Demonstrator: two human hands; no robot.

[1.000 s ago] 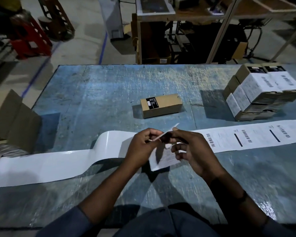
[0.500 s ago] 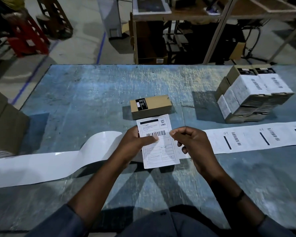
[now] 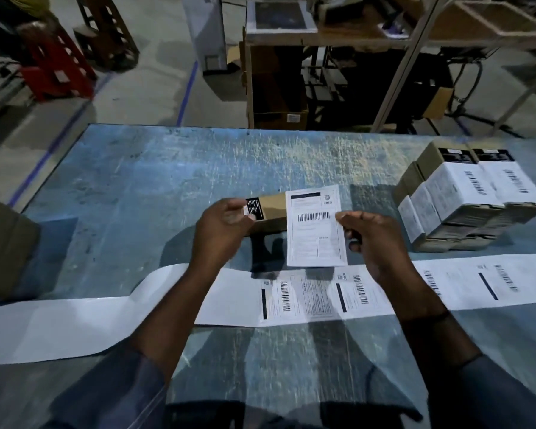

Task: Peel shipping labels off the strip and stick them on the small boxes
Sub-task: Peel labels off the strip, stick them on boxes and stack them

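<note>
Cardboard box (image 3: 271,213) gripped at one end by left hand (image 3: 222,232), right hand (image 3: 376,239) pinching the edge of a label (image 3: 314,233).

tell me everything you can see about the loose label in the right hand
The loose label is a white paper rectangle, portrait, with a dark top bar, corner logo, barcode and fine print. The right hand pinches its right edge; its upper part overlaps the small brown box gripped by the left hand.

matt cardboard box (image 3: 271,212), paper label (image 3: 316,230), scratched worn table (image 3: 167,168)
</note>
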